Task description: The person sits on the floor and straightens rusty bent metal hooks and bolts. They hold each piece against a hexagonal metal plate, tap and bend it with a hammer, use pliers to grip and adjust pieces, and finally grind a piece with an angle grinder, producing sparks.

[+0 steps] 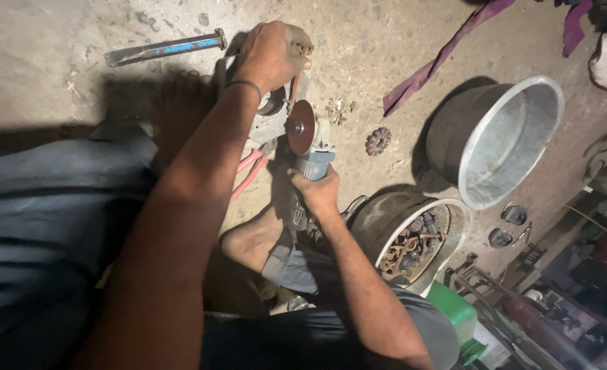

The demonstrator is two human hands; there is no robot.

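My left hand [272,55] is closed over a small rusty rod [294,85] and presses it down on a grey metal part [270,120] lying on the concrete floor. My right hand [317,193] grips the blue-grey body of an angle grinder [315,161]. Its reddish-brown disc [301,127] stands just below the left hand, right at the rod's lower end. Whether the disc touches the rod I cannot tell. My bare feet [180,109] rest beside the work.
A blue-shafted chisel [166,48] lies at the top left. Pink-handled pliers [250,171] lie under my forearm. A small gear [378,141], a big metal basin [522,96], a bowl [454,212] of rusty parts, purple cloth [440,58] and a green box [454,312] lie to the right.
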